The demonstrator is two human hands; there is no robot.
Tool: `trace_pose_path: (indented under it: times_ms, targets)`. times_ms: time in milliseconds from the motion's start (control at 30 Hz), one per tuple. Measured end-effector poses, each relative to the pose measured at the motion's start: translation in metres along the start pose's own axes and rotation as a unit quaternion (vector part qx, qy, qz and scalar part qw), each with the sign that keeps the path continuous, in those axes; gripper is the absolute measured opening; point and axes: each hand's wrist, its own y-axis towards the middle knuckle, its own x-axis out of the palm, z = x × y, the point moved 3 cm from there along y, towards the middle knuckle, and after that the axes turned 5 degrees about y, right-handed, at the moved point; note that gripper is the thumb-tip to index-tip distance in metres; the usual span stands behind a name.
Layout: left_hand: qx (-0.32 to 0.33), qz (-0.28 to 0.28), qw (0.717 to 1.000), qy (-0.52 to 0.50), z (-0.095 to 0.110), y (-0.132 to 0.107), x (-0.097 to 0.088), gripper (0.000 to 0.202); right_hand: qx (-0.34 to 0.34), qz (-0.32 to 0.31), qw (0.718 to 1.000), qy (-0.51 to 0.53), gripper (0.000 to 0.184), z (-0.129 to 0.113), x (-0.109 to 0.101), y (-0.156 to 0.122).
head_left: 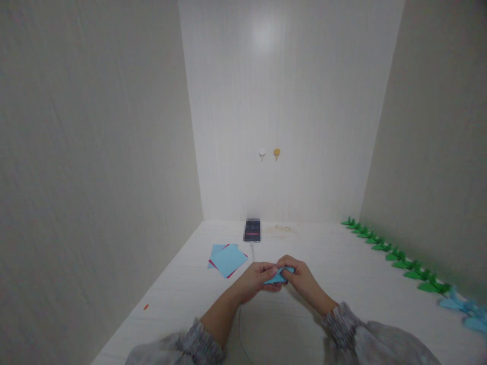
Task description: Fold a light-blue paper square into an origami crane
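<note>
Both the left hand and right hand pinch folded blue paper near flat square sheets.

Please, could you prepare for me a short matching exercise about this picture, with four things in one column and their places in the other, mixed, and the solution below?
1. folded blue paper
2. green figures
3. phone
4. yellow hook

A. on the back wall
B. in a row along the right wall
C. between left hand and right hand
D. at the far end of the white cable

Pairs: 1-C, 2-B, 3-D, 4-A
</note>
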Motion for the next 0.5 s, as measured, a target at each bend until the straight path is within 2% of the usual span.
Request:
trace_pose_path:
  times_ms: [200, 367, 500]
  targets:
    - [-0.006, 0.013, 1.0, 0.015, -0.0026, 0.0017, -0.0012, 0.039, 0.032, 0.009, 0.999, -0.002, 0.024, 0.0008, -0.0002, -0.0003]
    - [0.0, 0.027, 1.0, 0.015, -0.0039, 0.003, -0.0014, 0.038, -0.028, 0.027, 0.995, -0.089, 0.022, -0.0013, -0.0037, -0.0003]
    - [0.001, 0.03, 0.999, 0.018, -0.0035, 0.0027, -0.0025, 0.038, 0.005, 0.014, 0.997, -0.077, 0.022, 0.0045, -0.007, 0.0015]
